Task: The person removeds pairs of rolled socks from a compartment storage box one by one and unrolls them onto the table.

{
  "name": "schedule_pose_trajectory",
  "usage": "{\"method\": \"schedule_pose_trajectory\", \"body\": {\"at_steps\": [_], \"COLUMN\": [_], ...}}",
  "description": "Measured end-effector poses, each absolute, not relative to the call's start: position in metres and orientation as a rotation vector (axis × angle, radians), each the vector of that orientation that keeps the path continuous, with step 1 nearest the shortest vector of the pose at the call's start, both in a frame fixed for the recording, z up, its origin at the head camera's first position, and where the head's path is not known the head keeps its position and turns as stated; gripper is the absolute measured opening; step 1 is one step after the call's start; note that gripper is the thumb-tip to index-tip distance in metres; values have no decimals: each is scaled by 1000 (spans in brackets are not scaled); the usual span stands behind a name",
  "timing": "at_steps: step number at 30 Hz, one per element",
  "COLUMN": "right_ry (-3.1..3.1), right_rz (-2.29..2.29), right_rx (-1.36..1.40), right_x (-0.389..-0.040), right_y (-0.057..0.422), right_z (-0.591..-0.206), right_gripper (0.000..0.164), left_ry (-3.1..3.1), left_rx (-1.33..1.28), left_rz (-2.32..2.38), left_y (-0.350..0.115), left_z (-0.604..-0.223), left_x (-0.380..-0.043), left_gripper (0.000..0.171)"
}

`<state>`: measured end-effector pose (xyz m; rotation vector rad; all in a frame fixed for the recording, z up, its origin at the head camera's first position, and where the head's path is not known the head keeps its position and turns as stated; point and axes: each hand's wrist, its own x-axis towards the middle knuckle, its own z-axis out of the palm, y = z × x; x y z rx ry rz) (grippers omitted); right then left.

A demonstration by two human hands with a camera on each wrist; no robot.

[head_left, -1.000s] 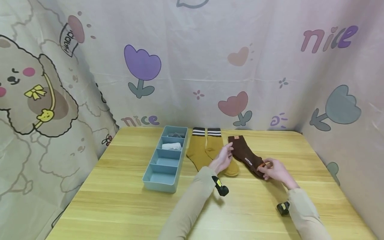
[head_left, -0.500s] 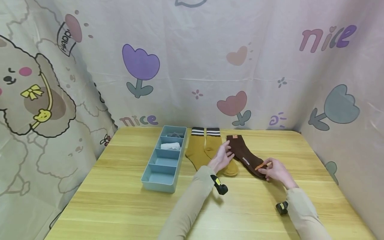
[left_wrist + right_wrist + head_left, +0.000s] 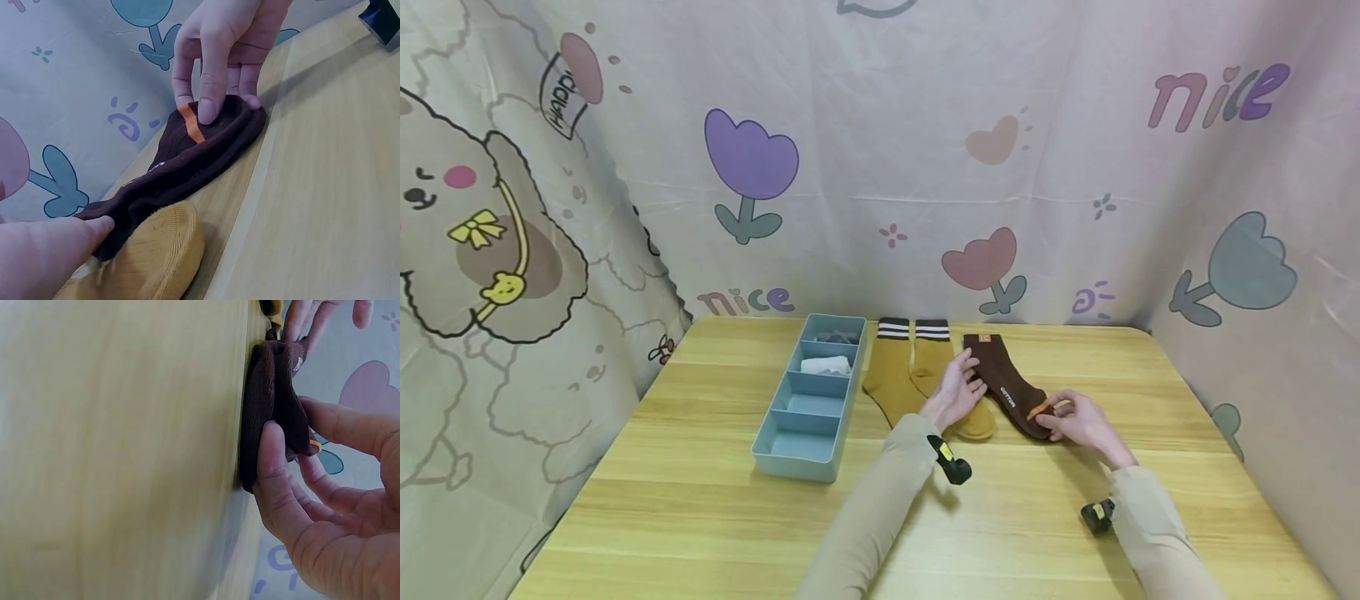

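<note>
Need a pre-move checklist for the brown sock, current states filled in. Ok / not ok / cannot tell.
1. Right hand holds the toe end of the brown sock: ok, thumb and fingers pinch it.
2. Left hand at the cuff end: ok, at the sock's edge with fingers extended.
3. Brown sock lying flat: not ok, toe end is raised in the fingers.
4. Mustard socks clear of the left hand: not ok, the hand overlaps one in the head view.
5. Room in the organizer: ok, its two nearest compartments look empty.
6. Brown sock's underside: cannot tell, hidden.
</note>
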<state>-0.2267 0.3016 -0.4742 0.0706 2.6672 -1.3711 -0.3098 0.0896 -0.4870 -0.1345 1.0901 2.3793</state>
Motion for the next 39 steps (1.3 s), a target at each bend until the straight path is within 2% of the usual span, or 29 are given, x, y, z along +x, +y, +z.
{"method": "schedule_pose_trajectory", "body": {"at_steps": [20,31,36,39], "right_ry": [2359,2266,2184,2080], "right_rz": [-1749,-2049,-2308,-2489], "right_rx": [57,62,75,43], "right_x": [-234,-234,-231,-229], "right_y": [291,290,290,291], "right_z": [-483,-477,-463,-455], "right_gripper": [46,41,22,25], "left_ry": [1131,1039,908,827], "left_rx": [-180,-89,-93,-101], "left_rz": [2412,2475,2499,2506], "left_y": [82,80,84,89], "left_z": [-490,-485,-475,-468], "left_x": [-318,-321,-323,-322], "left_gripper": [74,69,75,74]}}
